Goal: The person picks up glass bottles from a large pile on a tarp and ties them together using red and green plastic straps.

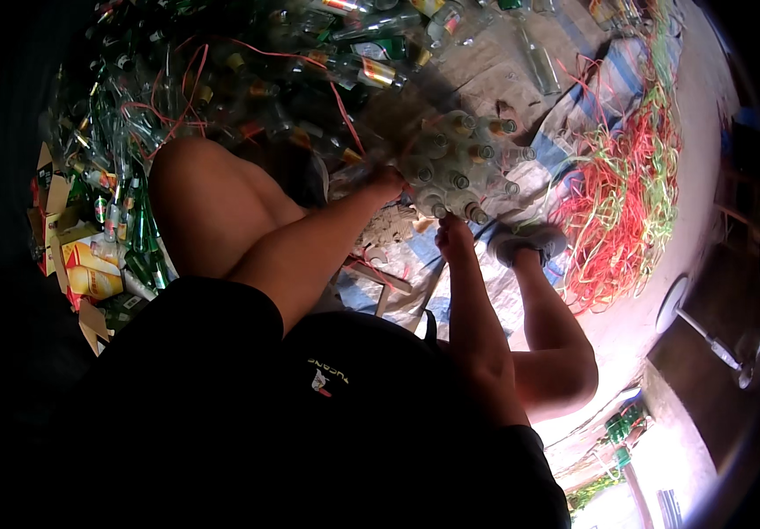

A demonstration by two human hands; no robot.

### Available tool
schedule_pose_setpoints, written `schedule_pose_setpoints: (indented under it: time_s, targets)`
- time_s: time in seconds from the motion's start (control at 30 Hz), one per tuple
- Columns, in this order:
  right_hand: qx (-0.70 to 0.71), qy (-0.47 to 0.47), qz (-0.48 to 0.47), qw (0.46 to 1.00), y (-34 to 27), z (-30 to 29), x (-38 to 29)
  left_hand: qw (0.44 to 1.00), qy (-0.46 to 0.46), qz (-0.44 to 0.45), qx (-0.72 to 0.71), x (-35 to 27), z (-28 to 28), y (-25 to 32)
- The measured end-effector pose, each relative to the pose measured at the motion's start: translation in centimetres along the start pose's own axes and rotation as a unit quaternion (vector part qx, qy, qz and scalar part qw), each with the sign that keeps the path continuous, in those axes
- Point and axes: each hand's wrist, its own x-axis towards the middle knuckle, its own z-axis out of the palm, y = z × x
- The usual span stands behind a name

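In front of me a tight cluster of clear glass bottles point(457, 180) stands with the mouths facing up. My left hand point(390, 185) is at the cluster's left side, its fingertips partly hidden against the glass. Close to the front bottles is my right hand point(454, 238), fingers curled, with the fingertips by a bottle neck. Whether either hand grips a bottle or a strand of twine cannot be told. Under the cluster lies a blue-and-white striped woven plastic sheet point(446, 301).
A heap of loose glass bottles point(274, 73) fills the far left, with red plastic twine point(205, 73) over it. Tangled red and green twine point(611, 211) lies right, beyond my shoe point(527, 244). Cardboard boxes point(92, 264) stand left. A small wooden frame point(380, 281) sits before me.
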Motion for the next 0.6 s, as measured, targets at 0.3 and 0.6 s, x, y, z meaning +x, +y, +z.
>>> schedule_pose_setpoints:
  time_s: [0.3,0.6]
  targets:
    - [0.151,0.116,0.045,0.981,2.2,-3.1,5.9,0.949,-0.016,0.066,0.308,4.8,-0.7,-4.0]
    - [0.036,-0.018,-0.062,0.997,1.5,-6.8,6.9,0.982,-0.007,-0.033,0.188,2.9,0.6,-1.8]
